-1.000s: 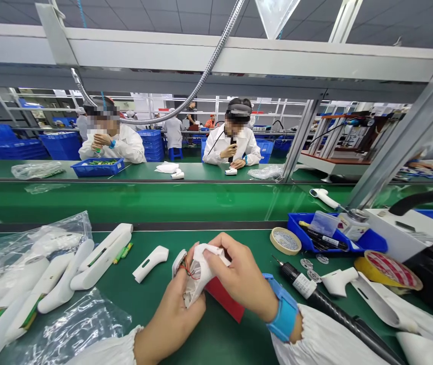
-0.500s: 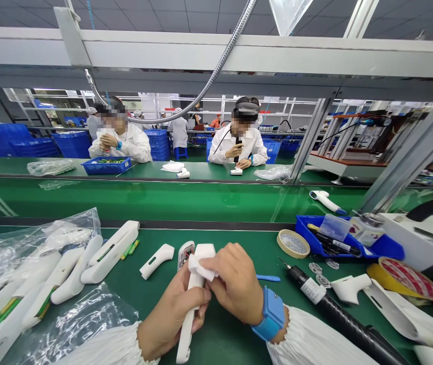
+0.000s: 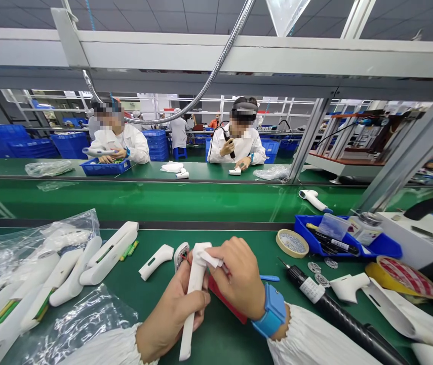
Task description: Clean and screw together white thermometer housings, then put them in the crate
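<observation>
Near the bottom centre, my left hand [image 3: 176, 306] is wrapped round the handle of a white plastic housing [image 3: 192, 299], which stands tilted with its wider head at the top. A small part with red wires [image 3: 181, 255] shows just above my left fingers. My right hand [image 3: 241, 276], with a blue band at the wrist, pinches a white cloth [image 3: 213, 259] against the housing's head. Under my right hand a red flat item [image 3: 226, 299] lies on the green mat, partly covered by the fingers.
White housings [image 3: 112, 251] and plastic bags [image 3: 83, 314] lie at the left. On the right are a tape roll [image 3: 292, 243], a blue tray [image 3: 385, 248], a black electric screwdriver [image 3: 338, 304] and more white shells [image 3: 349, 287]. Two people sit across a green conveyor [image 3: 201, 202].
My right hand has shifted the cloth slightly right across the housing's head. The red item now shows beneath it. The white device on the conveyor has moved left.
</observation>
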`<action>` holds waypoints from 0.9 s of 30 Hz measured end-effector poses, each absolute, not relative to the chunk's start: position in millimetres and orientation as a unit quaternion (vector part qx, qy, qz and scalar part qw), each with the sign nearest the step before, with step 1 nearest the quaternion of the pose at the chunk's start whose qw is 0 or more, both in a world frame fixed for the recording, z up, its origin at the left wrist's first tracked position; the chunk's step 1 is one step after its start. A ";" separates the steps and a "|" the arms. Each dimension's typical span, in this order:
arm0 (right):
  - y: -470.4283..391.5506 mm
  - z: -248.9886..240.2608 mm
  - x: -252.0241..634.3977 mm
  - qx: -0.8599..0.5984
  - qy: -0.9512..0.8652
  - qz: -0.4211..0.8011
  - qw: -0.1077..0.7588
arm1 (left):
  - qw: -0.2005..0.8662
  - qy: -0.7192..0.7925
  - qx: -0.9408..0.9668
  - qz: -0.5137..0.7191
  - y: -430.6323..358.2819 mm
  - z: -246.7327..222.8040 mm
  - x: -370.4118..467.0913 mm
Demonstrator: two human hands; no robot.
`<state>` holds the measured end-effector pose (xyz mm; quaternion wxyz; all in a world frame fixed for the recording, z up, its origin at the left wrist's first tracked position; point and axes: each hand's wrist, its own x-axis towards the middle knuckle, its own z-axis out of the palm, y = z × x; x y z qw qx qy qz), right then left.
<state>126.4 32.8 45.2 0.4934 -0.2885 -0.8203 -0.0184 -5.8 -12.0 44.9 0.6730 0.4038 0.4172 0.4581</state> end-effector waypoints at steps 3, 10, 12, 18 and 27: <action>28.8 45.9 124.8 -0.300 -0.819 -0.017 0.489 | 0.668 0.417 0.404 0.466 -12.0 45.2 -5.3; 30.9 50.1 125.4 -0.287 -0.826 -0.005 0.485 | 0.673 0.411 0.402 0.466 -11.8 45.1 -6.0; 38.3 56.8 130.7 -0.322 -0.801 0.016 0.504 | 0.682 0.403 0.409 0.454 -12.3 47.4 -6.0; 50.2 73.8 141.4 -0.406 -0.641 0.384 0.526 | 0.664 0.413 0.418 0.462 -13.3 49.8 -5.8; 39.8 80.4 138.2 -0.369 -0.585 0.510 0.511 | 0.655 0.430 0.418 0.461 -12.3 48.4 -6.2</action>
